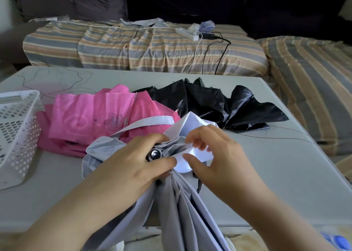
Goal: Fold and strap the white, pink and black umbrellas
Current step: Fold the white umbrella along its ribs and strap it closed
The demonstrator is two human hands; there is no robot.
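The white umbrella [181,199] hangs over the table's near edge, its pale cloth gathered in pleats below my hands. My left hand [133,163] grips the bunched canopy near its shiny round tip [154,154]. My right hand [215,151] pinches a white fold of the same canopy just to the right. The umbrella's white strap [146,123] trails loose across the pink umbrella [95,117], which lies crumpled and unstrapped on the table at the left. The black umbrella [219,106] lies spread and loose behind, to the right.
A white perforated basket [17,129] stands at the table's left edge. The grey table [266,174] has thin pen lines on it. Behind it is a striped sofa [144,47] with a power strip [187,33] and cables.
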